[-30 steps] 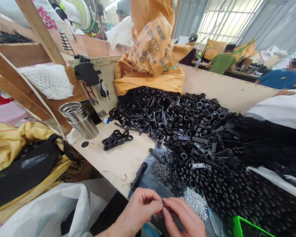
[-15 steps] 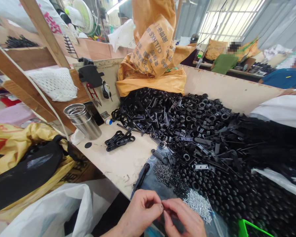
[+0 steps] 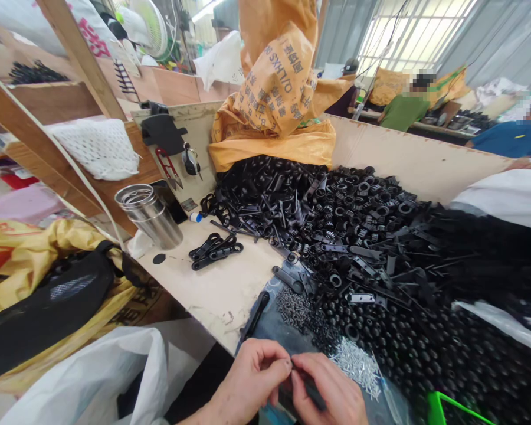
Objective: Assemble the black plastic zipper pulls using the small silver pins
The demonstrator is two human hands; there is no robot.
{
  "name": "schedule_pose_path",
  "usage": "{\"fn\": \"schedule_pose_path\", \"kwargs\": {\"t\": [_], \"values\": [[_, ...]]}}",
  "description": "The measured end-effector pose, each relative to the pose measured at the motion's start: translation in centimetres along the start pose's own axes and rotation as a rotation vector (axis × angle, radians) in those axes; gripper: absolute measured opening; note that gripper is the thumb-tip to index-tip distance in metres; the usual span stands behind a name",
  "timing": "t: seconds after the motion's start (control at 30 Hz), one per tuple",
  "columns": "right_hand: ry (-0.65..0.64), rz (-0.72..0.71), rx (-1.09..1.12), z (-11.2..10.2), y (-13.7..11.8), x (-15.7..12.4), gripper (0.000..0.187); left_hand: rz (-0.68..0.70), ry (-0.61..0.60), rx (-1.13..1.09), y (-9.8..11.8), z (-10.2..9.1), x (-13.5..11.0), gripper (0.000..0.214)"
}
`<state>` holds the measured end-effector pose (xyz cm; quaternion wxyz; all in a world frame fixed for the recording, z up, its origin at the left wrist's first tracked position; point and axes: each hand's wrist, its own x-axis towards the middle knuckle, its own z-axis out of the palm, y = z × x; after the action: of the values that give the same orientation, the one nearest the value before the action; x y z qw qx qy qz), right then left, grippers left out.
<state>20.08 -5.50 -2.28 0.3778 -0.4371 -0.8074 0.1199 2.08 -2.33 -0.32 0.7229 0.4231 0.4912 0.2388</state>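
My left hand (image 3: 259,378) and my right hand (image 3: 325,389) meet at the near edge of the bench, fingertips pinched together. Whatever sits between them is dark and too small to make out. Just beyond my left hand lies a black plastic handle-like part (image 3: 255,313). Past my fingers are a pile of small dark screws (image 3: 294,307) and a heap of silvery pins (image 3: 358,363). Round black balls (image 3: 393,348) spread to the right of my right hand.
A large mound of black plastic parts (image 3: 292,206) covers the bench's middle, under an orange sack (image 3: 274,88). Several assembled black pieces (image 3: 215,251) lie left, near a steel cup (image 3: 149,217). A green-edged box (image 3: 436,407) stands front right. Co-workers sit behind the partition (image 3: 407,147).
My hands stay nearly in place, pinched together. The right fingers have shifted slightly against the left. The view has moved a little; the bench things lie as before.
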Motion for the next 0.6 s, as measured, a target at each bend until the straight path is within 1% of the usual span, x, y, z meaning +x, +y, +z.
{"fn": "schedule_pose_path", "kwargs": {"t": [0.2, 0.27, 0.33, 0.4, 0.5, 0.6], "values": [[-0.011, 0.039, -0.008, 1.1, 0.1, -0.2, 0.019, -0.034, 0.026, -0.017, -0.9, 0.2, 0.2, 0.036], [0.018, 0.054, -0.019, 1.6, 0.2, -0.2, 0.015, -0.054, 0.016, 0.011, -1.2, 0.1, 0.3, 0.034], [0.049, 0.039, -0.031, 2.0, 0.4, -0.2, 0.013, -0.083, 0.010, 0.034, -1.4, 0.0, 0.4, 0.031], [0.053, 0.013, -0.044, 2.4, 0.5, -0.3, 0.013, -0.119, 0.012, 0.046, -1.6, -0.2, 0.7, 0.029], [0.077, 0.023, -0.070, 3.0, 0.7, -0.6, 0.013, -0.167, 0.017, 0.064, -1.9, -0.2, 1.2, 0.033], [0.110, 0.059, -0.118, 3.5, 1.1, -1.2, 0.013, -0.131, 0.008, 0.058, -2.4, -0.4, 1.4, 0.039]]}}
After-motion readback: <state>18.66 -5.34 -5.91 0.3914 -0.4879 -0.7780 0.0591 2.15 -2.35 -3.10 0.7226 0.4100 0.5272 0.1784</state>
